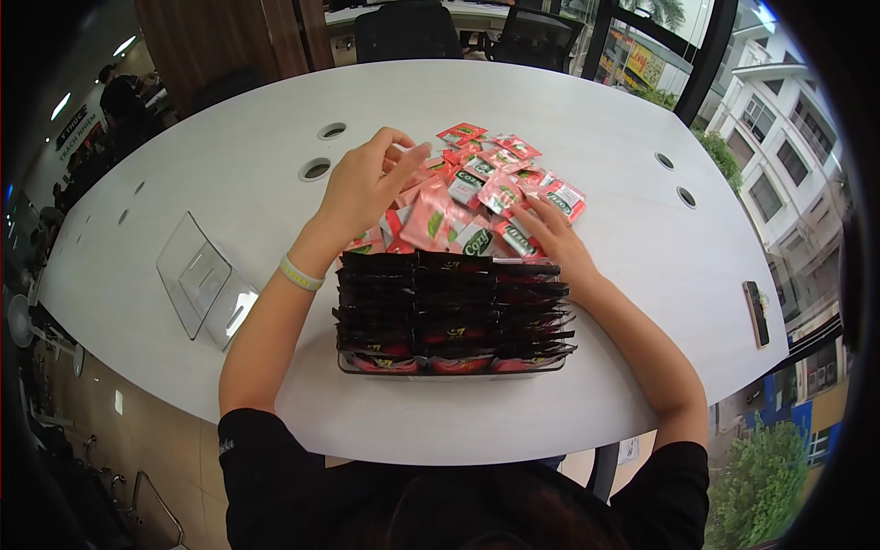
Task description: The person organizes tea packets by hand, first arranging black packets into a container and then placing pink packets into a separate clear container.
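A heap of pink and red sachets point(477, 240), several marked "Cozy", lies loose on the table in front of me. My left hand point(368, 179) hovers at the heap's left side, its fingers loosely bent and apart, with nothing visible in them. On the right edge of the heap, my right hand point(556, 240) rests with fingers spread over the sachets. Between my forearms stands a clear container point(449, 372) packed with rows of black sachets point(454, 307). These black sachets rise above its rim and hide the near edge of the heap.
An empty clear plastic box point(197, 275) lies to the left on the white oval table point(440, 426). A phone point(756, 313) is near the right edge. Round cable holes point(314, 170) pierce the tabletop. Office chairs point(408, 35) stand beyond the far edge.
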The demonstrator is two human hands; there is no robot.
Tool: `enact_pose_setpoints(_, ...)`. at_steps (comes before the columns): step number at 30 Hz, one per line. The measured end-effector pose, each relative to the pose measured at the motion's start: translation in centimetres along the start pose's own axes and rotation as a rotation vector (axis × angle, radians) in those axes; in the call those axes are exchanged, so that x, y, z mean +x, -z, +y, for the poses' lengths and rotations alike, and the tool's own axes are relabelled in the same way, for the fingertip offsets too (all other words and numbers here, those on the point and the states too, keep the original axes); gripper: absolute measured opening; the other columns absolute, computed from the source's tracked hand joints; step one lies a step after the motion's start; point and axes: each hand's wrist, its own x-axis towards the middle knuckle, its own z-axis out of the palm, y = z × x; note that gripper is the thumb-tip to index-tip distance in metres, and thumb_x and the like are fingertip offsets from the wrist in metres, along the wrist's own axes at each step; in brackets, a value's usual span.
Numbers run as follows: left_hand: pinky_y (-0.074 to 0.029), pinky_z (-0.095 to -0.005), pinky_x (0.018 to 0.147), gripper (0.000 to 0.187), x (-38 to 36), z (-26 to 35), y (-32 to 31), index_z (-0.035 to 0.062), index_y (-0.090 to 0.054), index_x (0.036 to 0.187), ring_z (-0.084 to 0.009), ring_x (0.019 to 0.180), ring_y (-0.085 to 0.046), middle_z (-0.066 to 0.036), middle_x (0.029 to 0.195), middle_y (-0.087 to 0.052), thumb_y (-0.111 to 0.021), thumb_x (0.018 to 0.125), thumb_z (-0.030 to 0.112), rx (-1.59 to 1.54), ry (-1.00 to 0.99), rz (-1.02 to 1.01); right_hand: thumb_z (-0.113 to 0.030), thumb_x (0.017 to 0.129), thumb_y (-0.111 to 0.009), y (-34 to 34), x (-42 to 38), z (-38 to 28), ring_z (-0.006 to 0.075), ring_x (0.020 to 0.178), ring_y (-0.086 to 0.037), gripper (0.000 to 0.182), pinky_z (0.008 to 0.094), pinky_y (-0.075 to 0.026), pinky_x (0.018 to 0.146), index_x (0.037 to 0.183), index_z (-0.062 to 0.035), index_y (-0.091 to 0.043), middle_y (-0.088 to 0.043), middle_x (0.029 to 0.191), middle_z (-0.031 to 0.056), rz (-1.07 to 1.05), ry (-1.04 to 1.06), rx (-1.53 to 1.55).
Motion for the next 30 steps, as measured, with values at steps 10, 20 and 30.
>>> enact_pose_setpoints(10, -0.012, -0.0545, 0.116, 0.061, -5.3, -9.5, -5.6, 0.0034, -0.041, 0.140, -0.0471, 0.142, -0.018, -0.026, 0.147, -0.034, -0.039, 0.101, 0.050, 0.262, -0.160, -0.060, -0.044, 0.090, -0.051, -0.4, -0.1, -0.8, 0.0415, 0.148, -0.005, 0.079, 0.0561, -0.014, 0.115, 0.155, -0.0158, -0.017, -0.011, 0.160, 0.0200, -0.244, -0.104, -0.139)
enact_pose_setpoints(20, -0.040, -0.0369, 0.100, 0.060, -4.5, -9.6, -5.3, -0.0049, -0.050, 0.127, -0.0312, 0.114, -0.055, -0.021, 0.123, -0.058, -0.031, 0.104, 0.047, -0.301, 0.027, 0.176, -0.048, 0.092, -0.050, -1.3, -1.0, -0.3, 0.0373, 0.149, -0.003, 0.081, 0.0540, -0.012, 0.116, 0.157, -0.0196, -0.010, -0.008, 0.161, 0.0175, -0.216, -0.055, -0.164)
enact_pose_setpoints(30, -0.047, -0.0375, 0.095, 0.060, -4.8, 11.4, 10.6, 0.0002, -0.043, 0.136, -0.0294, 0.117, -0.060, -0.019, 0.129, -0.058, -0.057, 0.095, 0.042, -0.306, -0.720, 0.268, -0.046, 0.094, -0.049, -1.5, -0.9, -0.5, 0.0381, 0.149, -0.004, 0.078, 0.0558, -0.016, 0.115, 0.156, -0.0263, -0.007, -0.007, 0.161, 0.0159, -0.194, -0.097, -0.150)
